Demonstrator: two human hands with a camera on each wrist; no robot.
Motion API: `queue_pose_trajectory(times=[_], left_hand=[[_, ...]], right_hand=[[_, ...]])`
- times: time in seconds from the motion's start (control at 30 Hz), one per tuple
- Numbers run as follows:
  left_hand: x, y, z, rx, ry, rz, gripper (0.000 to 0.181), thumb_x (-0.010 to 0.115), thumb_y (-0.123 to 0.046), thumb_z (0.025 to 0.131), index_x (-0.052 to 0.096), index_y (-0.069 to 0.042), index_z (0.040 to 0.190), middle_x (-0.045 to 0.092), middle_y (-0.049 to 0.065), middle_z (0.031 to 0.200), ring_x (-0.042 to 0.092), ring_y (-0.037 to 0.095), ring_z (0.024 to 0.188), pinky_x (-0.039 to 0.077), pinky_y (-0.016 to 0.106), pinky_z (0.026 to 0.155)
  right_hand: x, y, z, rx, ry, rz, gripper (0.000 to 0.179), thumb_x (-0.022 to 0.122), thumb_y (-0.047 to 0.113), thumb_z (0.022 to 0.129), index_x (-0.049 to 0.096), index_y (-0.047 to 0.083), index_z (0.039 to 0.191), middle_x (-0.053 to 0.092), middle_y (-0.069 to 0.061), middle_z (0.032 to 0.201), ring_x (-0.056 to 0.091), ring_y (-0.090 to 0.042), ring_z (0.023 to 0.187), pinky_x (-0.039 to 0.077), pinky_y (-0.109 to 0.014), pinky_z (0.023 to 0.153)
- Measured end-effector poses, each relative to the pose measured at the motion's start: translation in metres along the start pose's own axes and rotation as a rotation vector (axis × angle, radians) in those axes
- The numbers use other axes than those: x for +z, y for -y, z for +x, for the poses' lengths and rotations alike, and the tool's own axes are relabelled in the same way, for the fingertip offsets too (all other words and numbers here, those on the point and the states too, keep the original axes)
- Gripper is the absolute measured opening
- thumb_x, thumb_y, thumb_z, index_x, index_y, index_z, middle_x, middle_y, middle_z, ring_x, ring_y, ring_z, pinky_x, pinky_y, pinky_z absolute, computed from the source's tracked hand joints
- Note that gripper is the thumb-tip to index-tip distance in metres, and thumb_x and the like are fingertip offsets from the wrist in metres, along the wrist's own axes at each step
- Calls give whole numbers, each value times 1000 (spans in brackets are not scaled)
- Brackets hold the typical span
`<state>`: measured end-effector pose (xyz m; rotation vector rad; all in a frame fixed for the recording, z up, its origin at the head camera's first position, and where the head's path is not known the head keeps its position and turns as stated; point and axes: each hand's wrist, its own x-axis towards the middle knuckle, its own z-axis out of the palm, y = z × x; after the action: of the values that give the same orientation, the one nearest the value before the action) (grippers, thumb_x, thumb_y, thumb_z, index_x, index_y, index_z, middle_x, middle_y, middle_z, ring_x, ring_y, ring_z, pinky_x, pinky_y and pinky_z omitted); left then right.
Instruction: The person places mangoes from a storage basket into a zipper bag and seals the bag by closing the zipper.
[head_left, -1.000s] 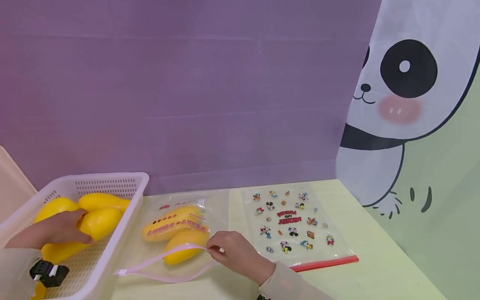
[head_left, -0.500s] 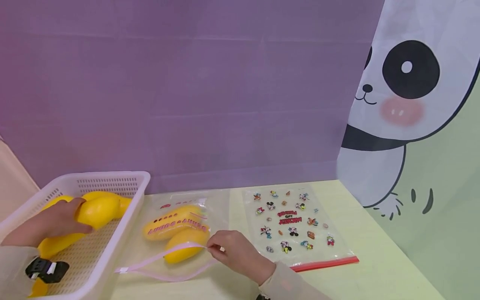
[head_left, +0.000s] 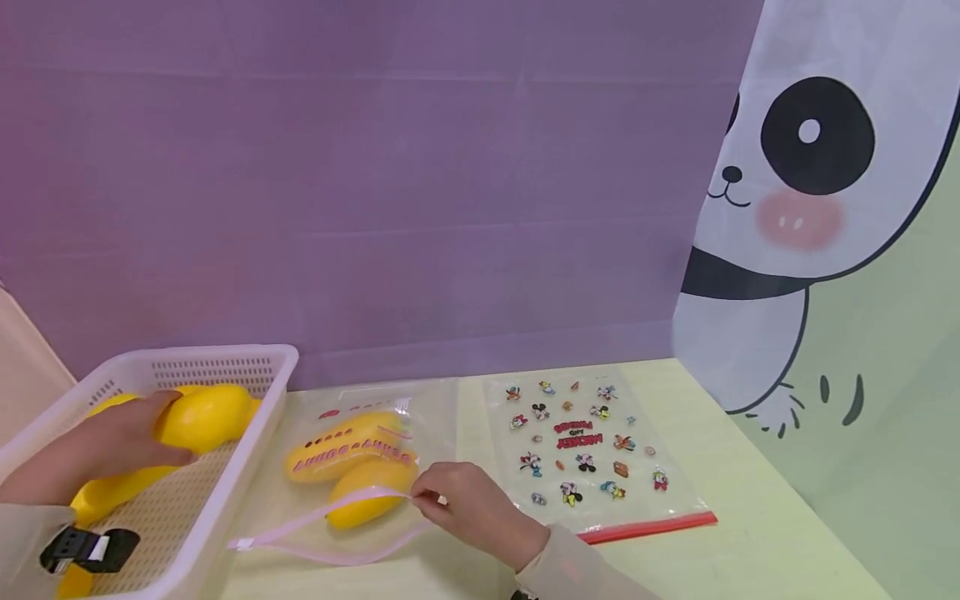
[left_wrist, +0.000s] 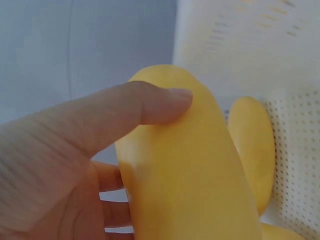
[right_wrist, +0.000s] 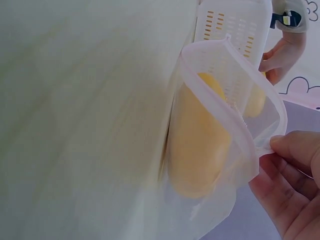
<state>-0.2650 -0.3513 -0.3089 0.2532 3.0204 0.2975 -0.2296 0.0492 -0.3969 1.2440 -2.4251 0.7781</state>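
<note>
A smooth, glossy yellow fruit (head_left: 201, 423), long and round-ended, is held by the left hand (head_left: 123, 442), with the thumb laid across one face and the fingers wrapped round the side. It is seen within the outline of the basket (head_left: 281, 375), above others of its kind; whether they are touched by it cannot be told. In the left wrist view its long axis is shown nearly upright, slightly tilted, with a blunt end pointed to the top.

The basket is made of pale plastic, with its wall and floor pierced by small holes. Several more yellow fruits are contained in it, but they are partly covered, so the full number cannot be counted.

Two bags are laid on the pale bench (head_left: 757, 533). The pink rim of the clear bag (head_left: 352, 560) is pinched between thumb and forefinger by the right hand (head_left: 480, 508), and its mouth is parted into a loop. Two fruits are held inside, the upper fruit (head_left: 348, 446) and the lower fruit (head_left: 367, 483), both slanted from lower left to upper right. The second, red-edged bag (head_left: 592, 450) is spread flat and printed with small cartoon figures.
</note>
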Motion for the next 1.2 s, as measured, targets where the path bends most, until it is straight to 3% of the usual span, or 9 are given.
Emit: queue_pose_trajectory(times=[0.57, 1.0, 1.2], left_hand=[[-8, -28, -14, 55, -136, 63, 93, 78, -43, 71, 35, 19, 125, 54, 34, 104, 53, 35, 79, 46, 54, 70], [-4, -49, -23, 102, -220, 80, 93, 79, -45, 69, 39, 15, 127, 56, 33, 104, 55, 34, 79, 46, 49, 65], [-4, -59, -28, 105, -239, 77, 95, 80, -43, 69, 37, 14, 131, 53, 36, 110, 55, 39, 84, 46, 52, 66]], right_hand=[[1, 1, 0, -8, -9, -1, 5, 67, 5, 86, 71, 6, 86, 68, 2, 80, 54, 0, 70, 41, -4, 70], [1, 1, -2, 25, -5, 10, 6, 66, 5, 86, 72, 6, 87, 68, 2, 82, 55, 1, 71, 41, -4, 70], [1, -1, -2, -8, -25, 3, 5, 67, 4, 85, 71, 6, 86, 68, 2, 80, 54, 0, 70, 41, -4, 70]])
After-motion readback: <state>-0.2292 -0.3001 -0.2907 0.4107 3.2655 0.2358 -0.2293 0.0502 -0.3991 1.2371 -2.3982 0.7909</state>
